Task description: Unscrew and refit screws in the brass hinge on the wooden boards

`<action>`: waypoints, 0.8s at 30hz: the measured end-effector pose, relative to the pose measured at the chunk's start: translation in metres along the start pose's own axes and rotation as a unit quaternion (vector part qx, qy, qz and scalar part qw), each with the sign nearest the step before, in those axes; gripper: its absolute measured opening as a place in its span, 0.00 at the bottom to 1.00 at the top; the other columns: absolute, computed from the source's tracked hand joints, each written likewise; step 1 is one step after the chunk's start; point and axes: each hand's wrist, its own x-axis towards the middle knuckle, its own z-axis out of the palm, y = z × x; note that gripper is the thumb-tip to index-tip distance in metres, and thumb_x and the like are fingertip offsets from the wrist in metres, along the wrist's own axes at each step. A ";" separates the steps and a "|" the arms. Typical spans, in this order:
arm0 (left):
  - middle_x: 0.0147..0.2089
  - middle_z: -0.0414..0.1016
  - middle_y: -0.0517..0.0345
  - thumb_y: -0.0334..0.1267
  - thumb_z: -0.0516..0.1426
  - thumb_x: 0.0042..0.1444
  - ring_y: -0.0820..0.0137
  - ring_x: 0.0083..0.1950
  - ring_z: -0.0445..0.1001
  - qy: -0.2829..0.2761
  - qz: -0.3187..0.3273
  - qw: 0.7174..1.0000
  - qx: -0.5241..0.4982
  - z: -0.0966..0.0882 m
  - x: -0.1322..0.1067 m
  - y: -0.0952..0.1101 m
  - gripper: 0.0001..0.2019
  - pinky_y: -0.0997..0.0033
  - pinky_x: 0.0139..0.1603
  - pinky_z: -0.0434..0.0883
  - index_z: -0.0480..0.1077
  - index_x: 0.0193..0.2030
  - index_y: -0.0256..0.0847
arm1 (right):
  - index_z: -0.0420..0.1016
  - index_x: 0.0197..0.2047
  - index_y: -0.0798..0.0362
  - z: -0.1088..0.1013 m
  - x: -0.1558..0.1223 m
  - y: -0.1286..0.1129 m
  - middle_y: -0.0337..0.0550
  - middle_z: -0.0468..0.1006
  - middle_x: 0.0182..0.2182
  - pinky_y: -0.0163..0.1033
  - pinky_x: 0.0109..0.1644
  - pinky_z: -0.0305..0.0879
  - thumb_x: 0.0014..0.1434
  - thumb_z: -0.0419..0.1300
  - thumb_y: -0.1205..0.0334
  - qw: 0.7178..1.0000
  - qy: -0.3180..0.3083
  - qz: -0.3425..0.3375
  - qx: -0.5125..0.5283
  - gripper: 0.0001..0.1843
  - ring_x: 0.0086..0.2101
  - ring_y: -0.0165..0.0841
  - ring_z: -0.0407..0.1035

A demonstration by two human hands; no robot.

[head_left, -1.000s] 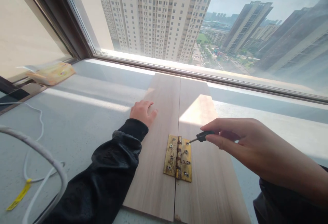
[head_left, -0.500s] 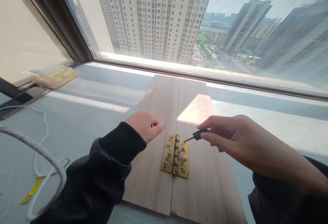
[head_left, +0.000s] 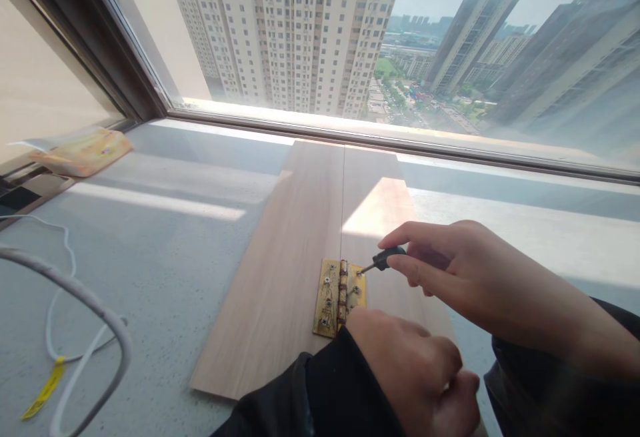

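My right hand (head_left: 445,257) is closed around a small screwdriver (head_left: 389,258) with a dark handle. The tool slants down to the left, its tip at the top screw on the right leaf of a worn brass hinge (head_left: 327,290). That hinge lies across the seam between two pale wooden boards (head_left: 273,277), with several cross-head screws in its leaves. Low over the right-hand board, my left hand (head_left: 413,367) has its fingers curled and covers the lower part of the hinge's right leaf. Whatever those fingers may hold is hidden.
The boards lie on a speckled pale sill (head_left: 165,277) and reach toward a large window frame (head_left: 350,137). At left are a white cable (head_left: 120,337) with a yellow tag (head_left: 44,389) and a plastic packet (head_left: 85,151). Tall buildings stand outside.
My left hand has moved right and nearer to me, from left of the hinge to over the right-hand board. The right hand keeps the screwdriver at the same screw. The view has shifted slightly.
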 end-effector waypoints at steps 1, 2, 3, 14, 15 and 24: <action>0.19 0.62 0.59 0.44 0.53 0.52 0.75 0.21 0.57 0.161 -0.023 0.986 0.049 -0.013 0.002 -0.006 0.17 0.71 0.21 0.55 0.57 0.17 0.39 | 0.74 0.37 0.48 0.000 0.000 0.000 0.35 0.72 0.19 0.36 0.24 0.58 0.58 0.52 0.54 1.000 0.002 -0.001 -0.002 0.11 0.21 0.29 0.65; 0.16 0.55 0.62 0.42 0.53 0.51 0.77 0.19 0.52 0.277 -0.035 0.958 0.069 -0.027 0.002 -0.012 0.19 0.71 0.21 0.52 0.52 0.15 0.38 | 0.74 0.37 0.48 0.000 0.000 0.000 0.35 0.73 0.20 0.35 0.24 0.58 0.58 0.53 0.54 1.000 0.005 -0.003 -0.005 0.11 0.21 0.29 0.65; 0.14 0.48 0.65 0.41 0.54 0.50 0.79 0.18 0.48 0.346 -0.045 0.935 0.059 -0.041 0.000 -0.019 0.21 0.72 0.20 0.48 0.50 0.14 0.38 | 0.74 0.37 0.48 0.001 0.000 0.000 0.36 0.73 0.20 0.35 0.24 0.58 0.58 0.53 0.53 1.000 0.006 -0.006 -0.009 0.12 0.21 0.29 0.65; 0.10 0.42 0.71 0.40 0.54 0.47 0.83 0.12 0.43 0.406 -0.151 0.853 -0.292 -0.111 -0.028 -0.061 0.21 0.76 0.15 0.41 0.46 0.12 0.41 | 0.74 0.39 0.45 0.006 0.004 -0.002 0.38 0.76 0.24 0.35 0.24 0.60 0.58 0.52 0.51 0.999 0.010 -0.029 -0.030 0.13 0.23 0.31 0.68; 0.10 0.42 0.70 0.40 0.55 0.46 0.83 0.12 0.43 0.411 -0.135 0.862 -0.264 -0.108 -0.027 -0.057 0.22 0.76 0.15 0.42 0.45 0.11 0.41 | 0.74 0.38 0.46 0.006 0.004 -0.004 0.38 0.75 0.24 0.35 0.23 0.59 0.58 0.52 0.51 0.999 0.011 -0.034 -0.033 0.13 0.23 0.30 0.67; 0.26 0.72 0.64 0.41 0.60 0.49 0.78 0.27 0.67 0.240 0.134 0.957 0.094 -0.083 -0.004 -0.008 0.09 0.77 0.28 0.62 0.68 0.26 0.39 | 0.69 0.25 0.50 0.007 -0.001 -0.023 0.38 0.74 0.24 0.37 0.28 0.59 0.50 0.52 0.70 0.992 0.023 -0.090 -0.088 0.08 0.24 0.31 0.65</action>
